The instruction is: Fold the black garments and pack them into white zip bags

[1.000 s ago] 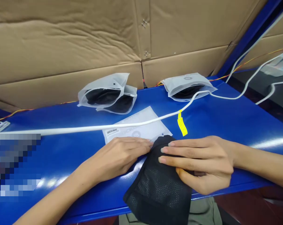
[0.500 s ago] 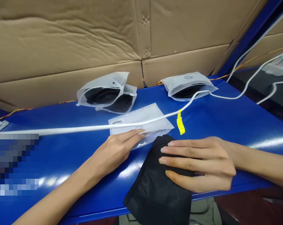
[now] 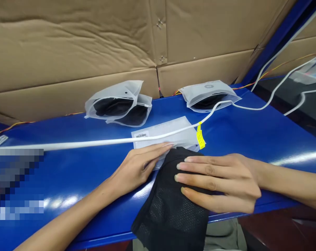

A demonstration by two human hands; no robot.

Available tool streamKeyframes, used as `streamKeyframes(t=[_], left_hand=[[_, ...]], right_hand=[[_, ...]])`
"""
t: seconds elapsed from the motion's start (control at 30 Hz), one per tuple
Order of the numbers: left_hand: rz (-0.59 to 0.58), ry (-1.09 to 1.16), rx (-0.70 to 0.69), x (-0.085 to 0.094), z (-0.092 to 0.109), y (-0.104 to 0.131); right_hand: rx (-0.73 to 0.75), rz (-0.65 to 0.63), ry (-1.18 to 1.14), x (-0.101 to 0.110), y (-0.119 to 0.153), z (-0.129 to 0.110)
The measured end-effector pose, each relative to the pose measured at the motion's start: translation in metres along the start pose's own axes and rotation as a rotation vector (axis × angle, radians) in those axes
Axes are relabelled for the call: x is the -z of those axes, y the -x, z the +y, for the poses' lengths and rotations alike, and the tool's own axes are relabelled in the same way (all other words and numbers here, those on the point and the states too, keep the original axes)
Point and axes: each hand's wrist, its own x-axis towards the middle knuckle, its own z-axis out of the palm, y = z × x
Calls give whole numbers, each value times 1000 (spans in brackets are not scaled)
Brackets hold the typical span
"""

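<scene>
My left hand [image 3: 139, 164] is closed on the near, open edge of a frosted white plastic bag [image 3: 168, 129], which lies flat and carries a barcode label [image 3: 141, 135]. My right hand [image 3: 223, 183] lies over a folded black mesh fabric piece [image 3: 173, 209], fingers straight and together, with the thumb hidden behind it. The fabric's narrow top end is at the bag's mouth, overlapping its near edge; whether any of it is inside cannot be seen. Its wide lower end hangs over the table's front edge.
A white cable [image 3: 95, 143] with a yellow tag [image 3: 200, 140] stretches across the bag. Two frosted bags [image 3: 116, 89] with black contents stand at back left, another bag [image 3: 210, 90] at back right. Cardboard [image 3: 76, 45] lines the back of the blue table [image 3: 76, 170].
My left hand has slid the bag right, towards the black fabric. The fabric's top end now overlaps the bag's mouth, while my right hand has shifted only slightly left.
</scene>
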Motion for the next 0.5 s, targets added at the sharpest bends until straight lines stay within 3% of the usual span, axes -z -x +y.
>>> streamKeyframes(t=[0.2,0.5], left_hand=[[-64,108,-19,4,4,1],[-102,180,-20,6,1,4]], right_hand=[[-45,-81,31,2,-5,1],[-225,-138,70,-11,15,0]])
